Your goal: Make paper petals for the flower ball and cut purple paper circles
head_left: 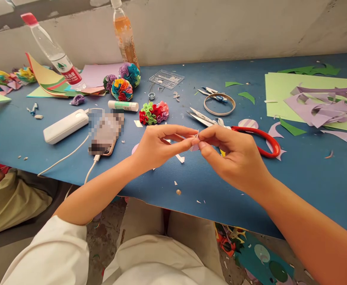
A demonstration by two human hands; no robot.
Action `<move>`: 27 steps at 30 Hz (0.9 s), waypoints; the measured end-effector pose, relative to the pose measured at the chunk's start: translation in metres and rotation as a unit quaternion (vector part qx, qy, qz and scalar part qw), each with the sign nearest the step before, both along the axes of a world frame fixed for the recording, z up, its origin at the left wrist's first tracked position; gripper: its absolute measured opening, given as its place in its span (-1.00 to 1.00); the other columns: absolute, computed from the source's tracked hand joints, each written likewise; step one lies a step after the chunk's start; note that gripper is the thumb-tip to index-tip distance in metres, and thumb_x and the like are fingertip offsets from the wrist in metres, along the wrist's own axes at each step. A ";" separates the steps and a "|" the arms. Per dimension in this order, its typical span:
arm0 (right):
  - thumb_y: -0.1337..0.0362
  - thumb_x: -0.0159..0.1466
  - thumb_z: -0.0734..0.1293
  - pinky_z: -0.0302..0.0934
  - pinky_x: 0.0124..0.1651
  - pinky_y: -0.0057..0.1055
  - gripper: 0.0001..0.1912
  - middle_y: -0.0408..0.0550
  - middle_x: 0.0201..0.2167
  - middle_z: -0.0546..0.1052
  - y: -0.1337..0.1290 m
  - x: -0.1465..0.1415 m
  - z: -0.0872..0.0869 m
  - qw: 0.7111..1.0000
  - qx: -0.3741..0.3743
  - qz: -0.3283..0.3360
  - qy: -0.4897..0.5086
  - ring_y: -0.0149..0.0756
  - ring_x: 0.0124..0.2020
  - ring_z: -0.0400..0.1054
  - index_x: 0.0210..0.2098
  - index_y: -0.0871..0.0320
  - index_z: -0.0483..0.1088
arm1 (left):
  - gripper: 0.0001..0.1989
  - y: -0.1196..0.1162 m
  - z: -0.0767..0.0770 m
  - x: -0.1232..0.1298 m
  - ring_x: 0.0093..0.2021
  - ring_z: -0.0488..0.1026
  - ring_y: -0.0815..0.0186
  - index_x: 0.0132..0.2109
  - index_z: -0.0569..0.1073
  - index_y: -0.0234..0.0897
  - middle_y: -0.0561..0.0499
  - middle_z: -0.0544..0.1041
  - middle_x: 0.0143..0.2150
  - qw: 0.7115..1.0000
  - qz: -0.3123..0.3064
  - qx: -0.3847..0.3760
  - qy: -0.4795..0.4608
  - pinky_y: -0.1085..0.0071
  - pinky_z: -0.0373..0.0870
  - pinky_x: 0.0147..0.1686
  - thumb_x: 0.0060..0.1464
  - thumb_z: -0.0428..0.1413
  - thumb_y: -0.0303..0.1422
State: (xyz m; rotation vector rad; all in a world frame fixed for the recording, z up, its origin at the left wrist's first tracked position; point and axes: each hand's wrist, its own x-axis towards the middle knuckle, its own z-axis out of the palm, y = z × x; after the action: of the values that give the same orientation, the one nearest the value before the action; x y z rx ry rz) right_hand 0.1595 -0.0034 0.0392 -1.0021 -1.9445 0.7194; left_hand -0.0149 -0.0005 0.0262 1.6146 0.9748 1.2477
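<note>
A small piece of pale pink-lilac paper (195, 147) is pinched between my two hands above the blue table; my fingers cover most of it. My left hand (164, 143) holds its left side between thumb and fingers. On the other side, the thumb and forefinger of my right hand (231, 152) grip its edge. Red-handled scissors (273, 147) lie just behind my right hand, blades pointing left. Beyond my left hand sits a cluster of curled paper flowers (154, 113) in red, green and pink.
A glue stick (122, 105), a phone (108, 132) and a white power bank (65, 126) lie to the left. Two bottles, one clear (54, 53) and one orange (124, 35), stand behind. Green sheets (276, 99) with purple scraps (316, 105) lie right. Another person's leg (13, 202) shows at left.
</note>
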 end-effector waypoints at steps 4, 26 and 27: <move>0.28 0.17 0.25 0.34 -0.31 -0.36 -0.96 -0.14 -0.47 0.46 -0.002 -0.001 0.002 1.000 -0.008 0.006 0.019 -0.31 -0.41 0.41 -0.43 0.07 0.30 | -0.75 0.002 0.003 -0.002 -0.34 0.56 0.38 -0.17 0.59 -0.29 0.01 0.62 -0.26 0.998 -0.033 -0.050 -0.014 0.61 0.47 -0.55 -0.04 0.30 -0.31; 0.33 0.24 0.31 0.36 -0.42 -0.48 -0.92 -0.20 -0.43 0.59 -0.003 -0.002 -0.004 0.993 0.110 -0.039 -0.022 -0.40 -0.48 0.47 -0.32 0.07 0.47 | -0.94 0.001 0.002 -0.006 -0.39 0.53 0.49 -0.33 0.62 -0.29 0.05 0.63 -0.37 0.972 0.050 0.205 0.102 0.71 0.43 -0.51 0.02 0.23 -0.43; 0.34 0.25 0.30 0.37 -0.38 -0.48 -0.90 -0.19 -0.42 0.60 -0.002 -0.001 -0.006 0.989 0.134 -0.037 -0.042 -0.39 -0.45 0.48 -0.30 0.08 0.47 | -0.94 0.001 0.001 -0.006 -0.43 0.51 0.51 -0.34 0.61 -0.30 0.06 0.62 -0.39 0.967 0.055 0.223 0.112 0.73 0.42 -0.52 0.02 0.23 -0.44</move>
State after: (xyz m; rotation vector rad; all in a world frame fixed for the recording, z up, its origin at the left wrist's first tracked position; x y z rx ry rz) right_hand 0.1580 -0.0058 0.0331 -0.9438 -2.0016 0.3667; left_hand -0.0212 0.0005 0.0273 2.1098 0.9775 1.4586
